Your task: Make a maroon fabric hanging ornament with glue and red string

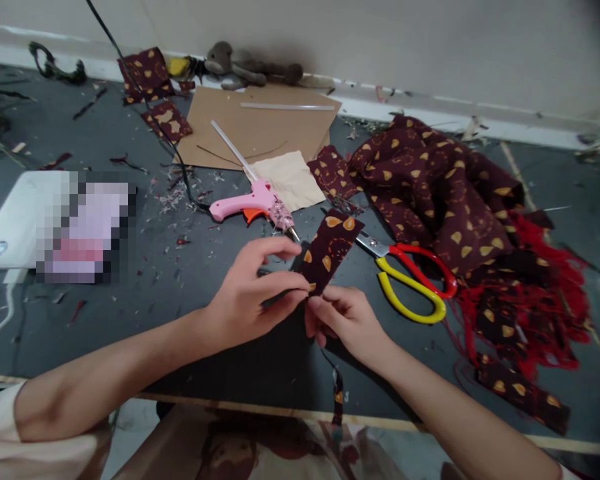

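In the head view, a dark maroon strip of patterned fabric point(333, 248) with yellow drop shapes stands tilted between my hands. My left hand point(253, 287) pinches its lower left edge with the fingertips, the index finger raised apart. My right hand point(351, 323) is closed on the strip's bottom end, thumb bent over it. Below the right hand hangs a narrow patterned strip point(337, 397) on a thin dark cord; its upper end is hidden. Just beyond the fabric lies a pink glue gun point(260, 200), nozzle close to the strip. Scissors point(415, 273) with red and yellow handles lie right of it.
Brown cardboard point(220, 127) with a glue stick point(287, 107) lies at the back, near a cream cloth point(293, 180). A crumpled patterned cloth point(440, 193) and red threads point(555, 300) cover the right. A white device point(17, 220) and a blurred phone-like object point(90, 230) lie left.
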The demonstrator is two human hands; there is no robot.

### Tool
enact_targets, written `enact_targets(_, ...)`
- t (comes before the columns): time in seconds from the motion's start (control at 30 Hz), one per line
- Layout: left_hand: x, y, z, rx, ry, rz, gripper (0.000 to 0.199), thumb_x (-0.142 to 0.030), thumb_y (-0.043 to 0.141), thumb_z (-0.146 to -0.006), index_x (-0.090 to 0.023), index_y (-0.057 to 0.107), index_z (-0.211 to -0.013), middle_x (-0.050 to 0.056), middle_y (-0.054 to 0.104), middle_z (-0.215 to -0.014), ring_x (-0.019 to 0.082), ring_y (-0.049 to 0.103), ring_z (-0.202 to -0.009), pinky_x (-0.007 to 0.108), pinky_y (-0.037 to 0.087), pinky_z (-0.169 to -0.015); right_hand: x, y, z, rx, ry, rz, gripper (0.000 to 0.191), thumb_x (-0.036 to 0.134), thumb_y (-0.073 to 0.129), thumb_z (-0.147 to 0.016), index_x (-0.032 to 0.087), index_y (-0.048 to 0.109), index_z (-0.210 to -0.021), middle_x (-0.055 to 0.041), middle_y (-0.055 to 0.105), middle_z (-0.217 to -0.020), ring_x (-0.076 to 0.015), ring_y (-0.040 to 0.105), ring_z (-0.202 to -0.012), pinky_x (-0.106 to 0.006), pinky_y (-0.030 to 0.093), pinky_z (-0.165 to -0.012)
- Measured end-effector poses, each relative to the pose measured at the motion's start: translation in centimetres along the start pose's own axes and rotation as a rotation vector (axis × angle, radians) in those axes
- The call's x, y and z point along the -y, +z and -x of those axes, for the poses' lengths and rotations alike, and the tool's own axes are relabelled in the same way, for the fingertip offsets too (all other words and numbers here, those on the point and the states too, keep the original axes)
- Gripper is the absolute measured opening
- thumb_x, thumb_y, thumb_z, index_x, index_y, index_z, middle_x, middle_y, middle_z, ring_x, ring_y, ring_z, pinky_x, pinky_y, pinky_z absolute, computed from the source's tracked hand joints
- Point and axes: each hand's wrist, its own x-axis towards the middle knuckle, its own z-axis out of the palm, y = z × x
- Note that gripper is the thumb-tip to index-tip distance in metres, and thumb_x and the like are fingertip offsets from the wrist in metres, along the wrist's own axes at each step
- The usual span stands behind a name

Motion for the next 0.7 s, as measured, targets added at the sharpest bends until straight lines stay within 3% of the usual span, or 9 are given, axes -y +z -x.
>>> enact_targets(0.07,-0.1,-0.3,0.0,-0.156,0.013,0.039,0.022,-0.007,0.065,-0.072,-0.025,0.065,-0.085,0.004,0.060,-0.095,0.015,0.059,-0.089,0.027,0.050,-0.079,0.0,-0.1,0.3,-0.102,-0.047,-0.010,0.038,0.042,0.050,-0.086,0.016,0.052,-0.059,0.0004,0.056,-0.048,-0.0064,0.047,-0.036,-0.018,0.030,-0.035)
enact_targets(0.13,0.1,-0.4,-0.2,-0.223,-0.130,0.189,0.019,-0.006,0.065,-0.071,-0.022,0.062,-0.081,0.002,0.059,-0.087,0.014,0.058,-0.085,0.025,0.050,-0.077,-0.1,-0.3,0.5,-0.217,-0.086,-0.038,0.036,0.042,0.053,-0.085,0.016,0.054,-0.060,0.0004,0.057,-0.047,-0.0067,0.047,-0.035,-0.018,0.031,-0.035)
enact_targets(0.3,1.0,0.2,-1.1,-0.127,-0.675,0.759,0.015,-0.017,0.073,-0.068,-0.017,0.061,-0.076,0.001,0.065,-0.085,0.012,0.062,-0.082,0.021,0.051,-0.074,0.1,-0.5,0.5,-0.291,-0.082,-0.058,0.034,0.042,0.057,-0.083,0.017,0.055,-0.060,-0.0009,0.060,-0.048,-0.0080,0.049,-0.035,-0.020,0.035,-0.035)
enact_targets(0.4,1.2,0.2,-1.6,-0.097,-0.877,0.989,0.020,-0.016,0.076,-0.065,-0.017,0.062,-0.080,-0.001,0.068,-0.082,0.009,0.064,-0.071,0.018,0.053,-0.070,0.1,-0.5,0.3,-0.275,-0.074,-0.069,0.033,0.041,0.057,-0.083,0.016,0.056,-0.062,-0.0005,0.059,-0.048,-0.0079,0.049,-0.035,-0.019,0.035,-0.035)
enact_targets(0.53,1.0,0.1,-1.7,-0.085,-0.991,1.139,0.022,-0.011,0.075,-0.064,-0.017,0.062,-0.082,-0.002,0.069,-0.079,0.007,0.066,-0.069,0.014,0.053,-0.067,0.1,-0.4,0.4,-0.259,-0.071,-0.080,0.030,0.038,0.056,-0.084,0.015,0.057,-0.063,0.0003,0.059,-0.047,-0.0072,0.049,-0.035,-0.018,0.035,-0.036)
enact_targets(0.7,0.9,0.0,-1.8,-0.098,-1.019,1.173,0.021,-0.007,0.074,-0.065,-0.015,0.063,-0.081,-0.001,0.070,-0.077,0.007,0.066,-0.068,0.012,0.054,-0.066,-0.1,-0.4,0.4,-0.234,-0.072,-0.076,0.029,0.036,0.056,-0.084,0.015,0.057,-0.064,0.0007,0.059,-0.048,-0.0065,0.050,-0.035,-0.017,0.036,-0.037)
